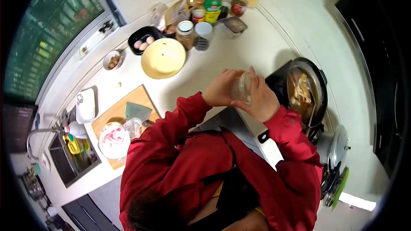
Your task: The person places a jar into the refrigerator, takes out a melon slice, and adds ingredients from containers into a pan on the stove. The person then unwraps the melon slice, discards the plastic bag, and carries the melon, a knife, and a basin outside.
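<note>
Apparently mid-handling, your curled left hand and half-open right hand clasp a clear, rounded container between them; turning it calls for steady, opposed grips. A round black pot sits at three o'clock.

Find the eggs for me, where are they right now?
In the head view, the eggs are at the upper left, in the black bowl right beside the cream bowl.
</note>
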A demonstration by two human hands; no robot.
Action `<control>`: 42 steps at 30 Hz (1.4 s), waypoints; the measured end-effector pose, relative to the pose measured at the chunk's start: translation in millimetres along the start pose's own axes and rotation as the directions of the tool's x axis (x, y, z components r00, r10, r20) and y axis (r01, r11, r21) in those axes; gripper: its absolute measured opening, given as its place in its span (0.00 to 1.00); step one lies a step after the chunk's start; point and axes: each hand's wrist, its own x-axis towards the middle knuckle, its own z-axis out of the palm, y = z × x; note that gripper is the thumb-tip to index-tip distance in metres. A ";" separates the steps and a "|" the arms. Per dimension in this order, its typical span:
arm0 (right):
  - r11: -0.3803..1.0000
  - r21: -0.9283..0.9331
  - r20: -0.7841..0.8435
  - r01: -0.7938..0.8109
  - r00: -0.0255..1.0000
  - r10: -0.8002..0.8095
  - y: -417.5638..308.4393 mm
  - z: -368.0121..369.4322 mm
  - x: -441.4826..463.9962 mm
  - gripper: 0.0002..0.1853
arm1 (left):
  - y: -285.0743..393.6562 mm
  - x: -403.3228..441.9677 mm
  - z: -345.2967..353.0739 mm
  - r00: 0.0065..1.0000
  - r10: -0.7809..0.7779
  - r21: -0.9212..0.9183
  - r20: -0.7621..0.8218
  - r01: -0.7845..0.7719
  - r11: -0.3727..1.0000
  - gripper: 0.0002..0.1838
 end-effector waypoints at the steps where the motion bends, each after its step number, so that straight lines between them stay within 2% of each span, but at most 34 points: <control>1: 0.963 0.025 0.328 -0.267 0.913 0.244 -12.9 -8.9 11.0 0.47 | -2.9 -7.7 -7.5 0.998 0.022 0.220 -0.065 -0.007 0.975 0.45; 2: 0.963 0.016 0.416 -0.270 0.877 0.239 -16.5 -13.5 19.9 0.48 | -8.7 -16.8 -12.7 0.996 0.010 0.229 -0.090 0.011 0.973 0.45; 3: 0.963 0.006 0.501 -0.270 0.834 0.231 -20.1 -18.2 28.8 0.48 | -15.5 -26.0 -16.1 0.990 0.006 0.133 -0.144 0.013 0.991 0.44; 4: 0.996 -0.034 0.275 0.084 0.959 -0.071 -10.3 -8.5 34.7 0.47 | -21.0 -33.8 -19.5 0.981 -0.002 0.035 -0.194 0.009 0.999 0.44; 5: 0.903 -0.145 0.056 0.404 0.915 -0.400 -4.1 2.6 40.7 0.45 | -23.0 -38.9 -24.2 0.978 -0.015 0.037 -0.210 0.023 0.999 0.44; 6: 0.814 -0.061 0.003 0.578 0.815 -0.579 -2.6 11.4 52.9 0.43 | -25.1 -42.8 -27.7 0.970 -0.001 0.005 -0.243 0.003 1.000 0.44; 7: 0.810 -0.055 0.011 0.584 0.812 -0.584 -4.1 23.9 58.0 0.43 | -26.9 -46.5 -30.7 0.962 0.014 -0.028 -0.274 -0.022 0.999 0.44; 9: 0.946 0.104 0.062 0.307 0.947 -0.314 -13.9 40.4 69.1 0.40 | -35.4 -53.1 -35.4 0.956 -0.039 -0.010 -0.292 0.038 0.999 0.45; 10: 0.946 0.102 0.066 0.309 0.946 -0.316 -20.3 43.5 72.1 0.40 | -39.6 -55.4 -36.1 0.950 -0.089 0.006 -0.299 0.095 0.995 0.45; 12: 0.997 -0.020 0.159 0.070 0.985 -0.065 -34.1 42.5 77.7 0.38 | -42.8 -56.4 -33.1 0.941 -0.134 0.001 -0.310 0.141 0.990 0.46; 13: 0.998 -0.023 0.156 0.056 0.986 -0.051 -32.5 43.1 80.6 0.38 | -46.5 -55.7 -30.5 0.933 -0.182 -0.005 -0.311 0.190 0.982 0.47; 14: 0.997 -0.019 0.152 0.070 0.986 -0.066 -28.8 44.0 84.3 0.38 | -55.8 -53.2 -26.6 0.937 -0.179 -0.013 -0.300 0.184 0.983 0.47; 15: 0.996 -0.017 0.149 0.087 0.985 -0.084 -23.9 45.4 89.4 0.38 | -66.1 -49.7 -22.7 0.923 -0.154 -0.004 -0.353 0.163 0.987 0.49; 17: 0.999 -0.026 0.136 0.031 0.990 -0.027 -3.2 53.8 107.2 0.38 | -76.7 -39.8 -21.1 0.908 -0.124 0.001 -0.400 0.136 0.991 0.51; 19: 0.999 -0.035 0.121 -0.015 0.992 0.019 25.3 62.3 133.9 0.38 | -76.3 -27.3 -30.0 0.882 -0.127 0.213 -0.454 0.246 0.946 0.53; 20: 0.999 -0.034 0.065 -0.024 0.998 0.026 41.9 65.9 149.5 0.38 | -80.7 -24.6 -31.4 0.882 -0.125 0.210 -0.454 0.242 0.947 0.53; 22: 0.999 -0.031 0.010 -0.033 0.999 0.034 72.2 76.6 184.6 0.38 | -90.2 -23.5 -32.6 0.898 -0.196 0.129 -0.394 0.265 0.956 0.52; 23: 0.992 -0.114 -0.009 -0.046 0.999 0.045 86.2 84.1 205.6 0.39 | -95.7 -24.4 -31.9 0.899 -0.195 0.132 -0.393 0.265 0.955 0.52; 24: 0.979 -0.193 -0.023 -0.060 0.998 0.056 96.3 89.8 224.8 0.39 | -99.8 -28.7 -28.5 0.894 -0.284 0.064 -0.346 0.325 0.944 0.50; 25: 0.981 -0.186 -0.013 -0.061 0.998 0.059 105.7 98.1 244.0 0.39 | -103.7 -33.5 -24.1 0.880 -0.374 -0.005 -0.291 0.390 0.921 0.48; 26: 0.981 -0.161 -0.037 -0.109 0.994 0.105 110.4 106.7 261.6 0.39 | -103.3 -36.0 -21.5 0.875 -0.390 -0.011 -0.287 0.404 0.915 0.48; 28: 0.978 -0.134 -0.043 -0.158 0.987 0.153 118.6 124.0 289.2 0.40 | -102.7 -37.0 -17.8 0.821 -0.531 -0.190 -0.209 0.498 0.846 0.45; 30: 0.968 -0.160 -0.134 -0.191 0.976 0.171 124.3 139.3 309.7 0.37 | -111.9 -41.0 -10.6 0.797 -0.568 -0.235 -0.205 0.524 0.819 0.44; 31: 0.969 -0.156 -0.121 -0.190 0.978 0.173 129.3 143.5 316.5 0.37 | -116.3 -43.1 -8.1 0.780 -0.592 -0.271 -0.202 0.536 0.799 0.42; 33: 0.977 -0.191 -0.169 -0.089 0.984 0.056 142.2 149.5 325.1 0.31 | -123.8 -45.0 -6.6 0.765 -0.613 -0.304 -0.196 0.547 0.780 0.41; 34: 0.978 -0.189 -0.161 -0.091 0.985 0.060 151.6 147.8 325.0 0.31 | -126.3 -45.9 -6.3 0.758 -0.623 -0.334 -0.193 0.547 0.768 0.40; 36: 0.987 0.158 -0.508 -0.022 0.856 0.100 177.0 138.3 327.1 0.30 | -132.7 -47.4 -7.8 0.745 -0.640 -0.359 -0.187 0.555 0.750 0.40; 38: 0.934 0.135 -0.636 -0.330 0.694 0.337 195.3 134.7 326.4 0.23 | -138.0 -50.6 -9.3 0.732 -0.656 -0.379 -0.183 0.563 0.734 0.39; 40: 0.764 0.229 -0.658 -0.603 0.483 0.578 215.0 144.7 338.1 0.20 | -140.9 -52.2 -10.2 0.736 -0.653 -0.381 -0.176 0.561 0.735 0.36; 41: 0.766 0.233 -0.657 -0.600 0.483 0.579 226.3 146.4 342.6 0.20 | -140.4 -51.6 -11.2 0.736 -0.653 -0.376 -0.179 0.562 0.737 0.36; 42: 0.568 0.623 -0.318 -0.538 0.489 0.812 237.6 147.5 345.4 0.19 | -139.2 -51.7 -12.2 0.740 -0.649 -0.394 -0.178 0.550 0.736 0.35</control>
